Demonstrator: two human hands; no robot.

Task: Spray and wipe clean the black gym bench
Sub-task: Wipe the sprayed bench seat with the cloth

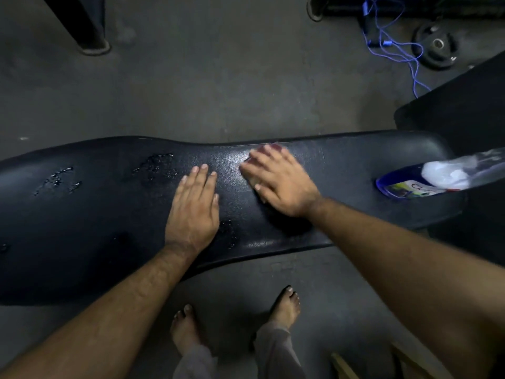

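The black gym bench (90,220) runs across the view from left to right. Wet droplets (157,166) lie in patches on its left half. My left hand (194,209) rests flat on the pad, fingers straight and together. My right hand (276,181) presses a small reddish cloth (269,147) against the pad near the far edge; only the cloth's edges show past my spread fingers, and the hand is blurred. A blue spray bottle (410,184) with a white top stands on the bench's right end.
Grey floor surrounds the bench. A second black pad (459,110) sits at the right. A blue cord (393,47) and a weight plate (435,46) lie at the back right. A black post foot (90,39) stands at the back left. My bare feet (284,307) are below the bench.
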